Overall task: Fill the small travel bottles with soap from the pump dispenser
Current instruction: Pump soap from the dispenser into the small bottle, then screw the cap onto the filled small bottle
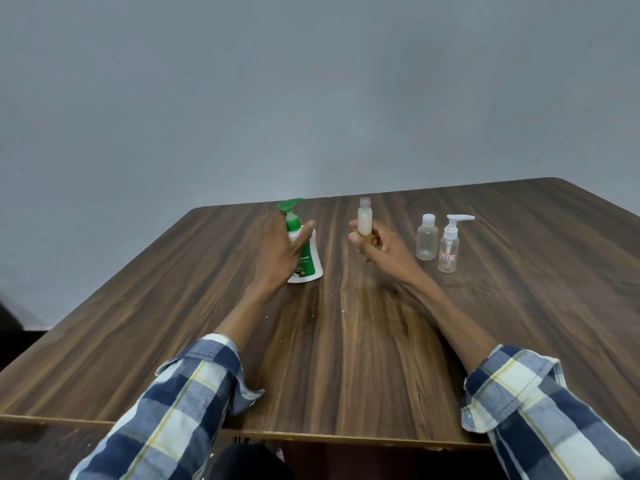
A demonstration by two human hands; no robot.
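The right hand (375, 242) holds a small uncapped bottle (365, 218) upright above the table (346, 341), part-filled with whitish soap. The left hand (280, 247) rests loosely open against the green-and-white soap dispenser (306, 261) near the far edge. Two clear empty bottles, one capped (426, 239) and one with a pump (449, 249), stand toward the right edge.

Left hand (277, 251) spread, right hand (377, 245) pinching.

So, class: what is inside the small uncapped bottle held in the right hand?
The small bottle holds pale, milky soap up to near its shoulder; its neck looks empty. The right hand covers its base, hiding the bottom.
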